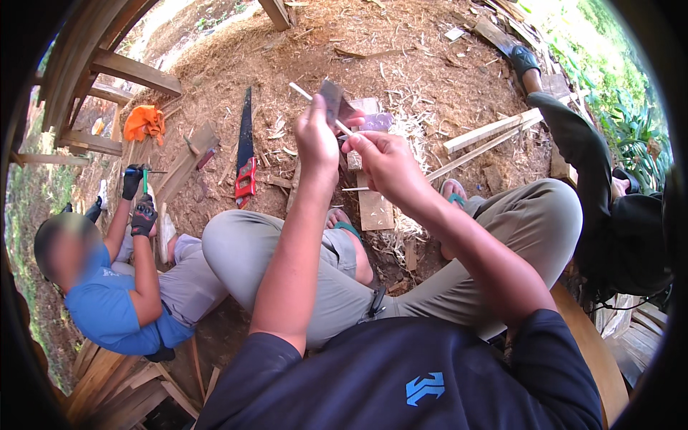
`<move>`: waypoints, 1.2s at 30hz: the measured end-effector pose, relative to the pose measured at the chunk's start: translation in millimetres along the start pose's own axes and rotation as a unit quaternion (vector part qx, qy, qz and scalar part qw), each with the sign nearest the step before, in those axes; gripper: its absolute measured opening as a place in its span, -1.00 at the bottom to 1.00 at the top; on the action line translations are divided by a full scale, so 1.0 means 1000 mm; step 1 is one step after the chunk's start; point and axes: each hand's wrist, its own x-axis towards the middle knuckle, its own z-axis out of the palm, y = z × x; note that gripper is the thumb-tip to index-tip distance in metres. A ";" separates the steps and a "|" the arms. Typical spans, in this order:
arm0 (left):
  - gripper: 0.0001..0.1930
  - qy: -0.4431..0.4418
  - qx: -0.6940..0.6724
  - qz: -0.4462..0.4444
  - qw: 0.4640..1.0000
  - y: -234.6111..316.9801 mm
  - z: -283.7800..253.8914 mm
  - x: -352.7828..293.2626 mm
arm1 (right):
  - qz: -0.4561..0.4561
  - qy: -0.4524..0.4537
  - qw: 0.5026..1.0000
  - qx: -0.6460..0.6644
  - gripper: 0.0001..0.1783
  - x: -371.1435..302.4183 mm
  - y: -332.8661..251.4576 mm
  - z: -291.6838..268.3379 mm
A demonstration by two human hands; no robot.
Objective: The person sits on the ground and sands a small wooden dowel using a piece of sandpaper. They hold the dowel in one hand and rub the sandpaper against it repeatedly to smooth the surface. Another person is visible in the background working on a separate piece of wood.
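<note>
In front of me my left hand (317,140) is closed around a dark, flat, folded piece (331,99) that looks like sandpaper. A thin pale wooden stick (301,91) passes through the hand; its far end sticks out beyond the fingers. With thumb and fingertips my right hand (385,159) pinches the near end of that stick. Below the hands, a purplish block (378,122) and a wooden board (375,211) lie between my feet. Another thin pale stick (355,189) shows beside my right hand.
A handsaw (245,165) with a red handle lies left on ground covered in shavings. Farther left, a person in blue (118,301) holds a green-handled tool (145,179) in gloved hands, near an orange cloth (145,123). Wooden strips (494,132) and another person's leg (573,136) are at right.
</note>
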 end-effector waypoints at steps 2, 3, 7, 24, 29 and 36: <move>-0.61 0.076 -0.025 0.037 0.996 0.004 -0.011 0.012 | -0.149 0.045 0.970 -0.186 -0.76 -0.011 0.002 0.001; -0.62 0.088 -0.017 0.034 0.995 0.009 -0.018 0.019 | -0.210 0.069 0.947 -0.234 -0.80 -0.015 0.007 0.004; -0.62 0.011 -0.006 -0.022 1.000 -0.015 0.001 -0.006 | -0.250 0.093 0.882 -0.389 -0.86 -0.015 0.006 -0.003; -0.64 0.090 -0.001 0.036 0.995 0.015 -0.027 0.020 | -0.173 0.041 0.945 -0.276 -0.87 -0.020 0.004 0.001; -0.59 0.020 -0.023 -0.040 0.999 -0.016 0.006 -0.013 | -0.212 0.091 0.924 -0.305 -0.91 -0.016 0.010 -0.001; -0.63 0.054 -0.005 0.024 0.998 0.004 -0.012 0.006 | -0.179 0.059 0.935 -0.302 -0.84 -0.022 0.003 0.004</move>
